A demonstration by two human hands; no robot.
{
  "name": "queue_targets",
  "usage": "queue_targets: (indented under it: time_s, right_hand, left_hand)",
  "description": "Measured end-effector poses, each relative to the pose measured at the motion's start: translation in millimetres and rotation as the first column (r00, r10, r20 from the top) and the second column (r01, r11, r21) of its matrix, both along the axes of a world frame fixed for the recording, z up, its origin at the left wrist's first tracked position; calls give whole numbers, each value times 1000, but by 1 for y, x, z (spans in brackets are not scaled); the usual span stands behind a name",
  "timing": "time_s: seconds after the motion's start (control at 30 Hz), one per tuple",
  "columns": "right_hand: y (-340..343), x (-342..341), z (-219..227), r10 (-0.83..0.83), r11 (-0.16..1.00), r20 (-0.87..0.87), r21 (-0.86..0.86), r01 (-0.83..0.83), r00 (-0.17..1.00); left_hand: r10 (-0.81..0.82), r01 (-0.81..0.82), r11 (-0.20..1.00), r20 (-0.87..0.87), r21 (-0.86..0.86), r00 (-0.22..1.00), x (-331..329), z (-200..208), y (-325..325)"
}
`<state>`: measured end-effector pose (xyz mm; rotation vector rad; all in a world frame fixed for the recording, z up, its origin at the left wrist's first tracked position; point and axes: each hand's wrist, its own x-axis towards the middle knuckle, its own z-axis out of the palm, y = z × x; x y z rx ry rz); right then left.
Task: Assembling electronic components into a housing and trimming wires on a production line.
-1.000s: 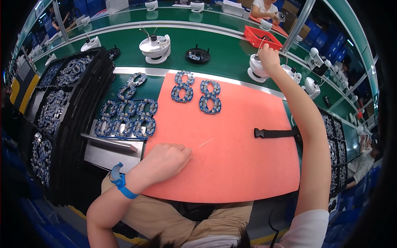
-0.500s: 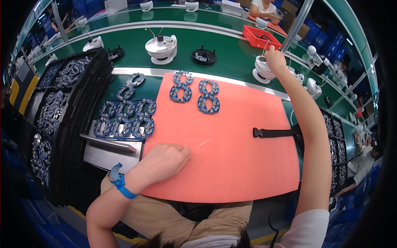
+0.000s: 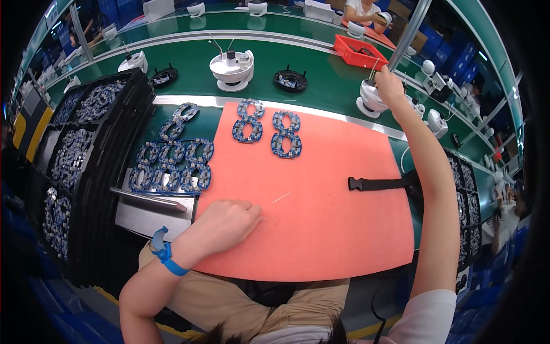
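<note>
Resting on mat: left hand (image 3: 226, 221), fingers curled into a loose fist, knuckles down on the near left part of the mat (image 3: 332, 229); nothing seen in its grasp. A blue wristband (image 3: 164, 250) sits on that wrist.
Mat: salmon-red sheet covering the bench in front of the person. A black strap (image 3: 381, 183) lies at its right edge. Two pairs of blue ring boards (image 3: 268, 129) lie at its far edge, each shaped like a figure eight.
Left of mat: more ring boards (image 3: 172, 166) in rows on a metal plate (image 3: 146, 209); black trays (image 3: 74, 155) stacked beyond, holding further boards.
Conveyor: green belt (image 3: 321, 74) running across behind the mat. On it stand a white camera body (image 3: 231, 67), two black discs (image 3: 291, 80) and a red bin (image 3: 360, 51).
Right hand: right hand (image 3: 389, 86) stretched far over the belt, fingers closed on the top of a white unit (image 3: 371, 98) standing at the belt's near edge.
Room: a further green line behind, blue crates at the right, another person (image 3: 364, 10) seated at the far bench.
Change since earlier frames: right hand remains on the white unit; left hand unmoved on the mat. The view has tilted slightly, so belt items sit lower in frame.
</note>
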<state>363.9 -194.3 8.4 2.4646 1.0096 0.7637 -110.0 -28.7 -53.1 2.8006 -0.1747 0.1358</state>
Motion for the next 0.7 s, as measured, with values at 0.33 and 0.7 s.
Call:
queue_targets:
  time_s: [0.33,0.7]
  right_hand:
    - [14,-141,-9,582,802,-627,340,-490,517]
    - [85,-115,-65,560,809,-588,541,-230,584]
  left_hand:
    - [-9,9,1000,-7,6,1000,-1,-4,-1]
    - [30,-31,999,-24,-41,999,-1,-6,0]
